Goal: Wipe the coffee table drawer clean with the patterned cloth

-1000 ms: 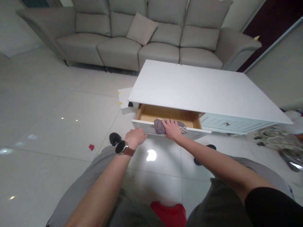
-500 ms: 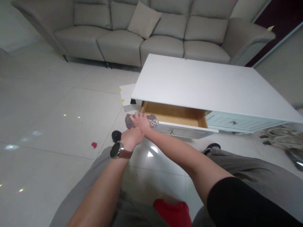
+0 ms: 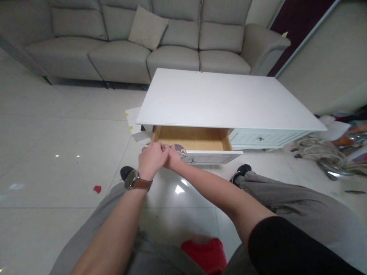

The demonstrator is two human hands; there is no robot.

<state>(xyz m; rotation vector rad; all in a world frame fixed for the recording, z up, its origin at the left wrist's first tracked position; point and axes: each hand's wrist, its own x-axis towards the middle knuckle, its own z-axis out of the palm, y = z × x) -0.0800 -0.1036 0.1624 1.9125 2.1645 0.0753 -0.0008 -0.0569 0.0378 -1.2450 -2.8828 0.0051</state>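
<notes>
A grey-and-white patterned cloth (image 3: 181,150) lies bunched over the front left corner of a pulled-out drawer (image 3: 212,156). My right hand (image 3: 172,156) grips the cloth from above, its fingers curled into it. Pressed up beside it on the left, my left hand (image 3: 153,156) has its fingers folded over the cloth's left part, which it mostly hides. A watch (image 3: 132,179) with a brown strap is on my left wrist. The drawer has a bare wooden inside and a small metal knob (image 3: 193,161). It sits in a white coffee table (image 3: 223,99).
A grey sofa (image 3: 174,57) with a beige cushion (image 3: 148,27) stands behind the table. A white box (image 3: 134,118) rests by the table's left end. On the floor are a red scrap (image 3: 97,189), a red object (image 3: 205,256) between my legs, and clutter (image 3: 329,152) at right.
My left hand has shifted from against my right wrist onto the cloth's left side. The view has turned right, so the furniture appears farther left. The drawer remains pulled out.
</notes>
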